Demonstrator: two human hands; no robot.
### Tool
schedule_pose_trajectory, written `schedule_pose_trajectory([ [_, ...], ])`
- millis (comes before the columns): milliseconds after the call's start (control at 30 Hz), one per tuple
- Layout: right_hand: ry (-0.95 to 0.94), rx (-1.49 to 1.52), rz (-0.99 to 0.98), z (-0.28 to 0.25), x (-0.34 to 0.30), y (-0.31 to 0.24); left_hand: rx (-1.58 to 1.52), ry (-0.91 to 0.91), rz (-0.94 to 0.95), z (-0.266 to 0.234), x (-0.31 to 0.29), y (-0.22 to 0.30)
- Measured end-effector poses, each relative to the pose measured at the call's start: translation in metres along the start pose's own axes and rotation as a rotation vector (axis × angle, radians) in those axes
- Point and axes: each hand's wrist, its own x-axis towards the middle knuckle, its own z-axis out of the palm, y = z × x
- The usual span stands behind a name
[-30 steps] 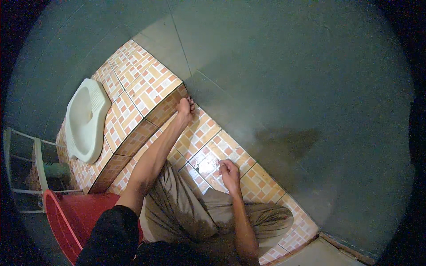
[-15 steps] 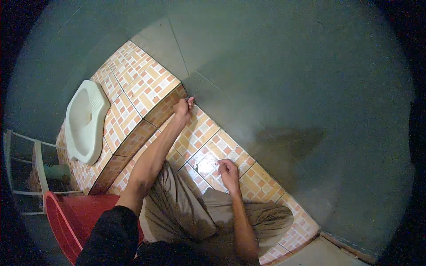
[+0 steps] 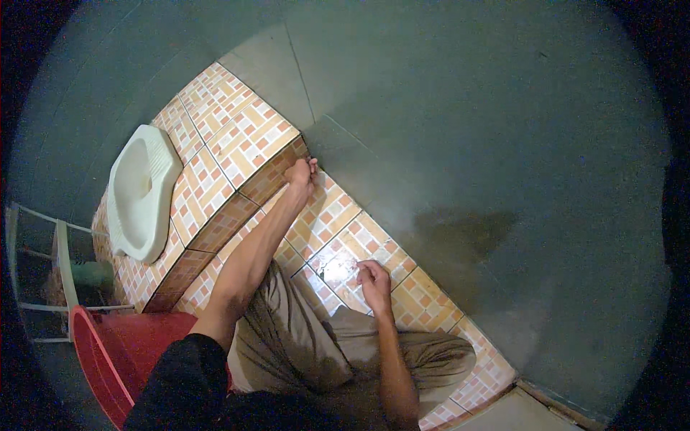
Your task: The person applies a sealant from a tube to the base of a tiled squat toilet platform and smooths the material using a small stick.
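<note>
Reaches beside orange-and-white tiled step (image 3: 224,147) with bare left hand (image 3: 300,172); holds bare right hand (image 3: 374,286) curled over shiny mosaic-patterned floor tiles (image 3: 338,267).

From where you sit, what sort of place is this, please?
Probably a bathroom, judging by the white ceramic squat toilet, the orange-and-white tiled platform and the red plastic tub.

A bathroom with a toilet, by the look of it: an elongated white ceramic squat toilet (image 3: 131,190) is set along the left edge of a raised platform (image 3: 215,154) faced with orange, yellow and white mosaic-patterned tiles. Near the platform's lower corner is a round-rimmed red tub (image 3: 158,337), and similar tiles cover the lower floor (image 3: 323,212) beside a grey-green wall (image 3: 467,129)
</note>
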Motion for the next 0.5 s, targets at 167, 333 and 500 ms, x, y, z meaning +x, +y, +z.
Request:
schedule_pose_trajectory([
  [167, -0.007, 0.056, -0.022, -0.003, 0.001, 0.001, -0.133, -0.049, 0.005, 0.009, -0.025, 0.008],
  [333, 0.005, 0.030, 0.000, -0.008, -0.002, -0.008, 0.021, 0.070, 0.099, 0.017, -0.038, 0.008],
  [500, -0.009, 0.036, 0.011, 0.001, -0.001, -0.005, 0.065, 0.010, 0.080, -0.007, -0.003, 0.006],
])
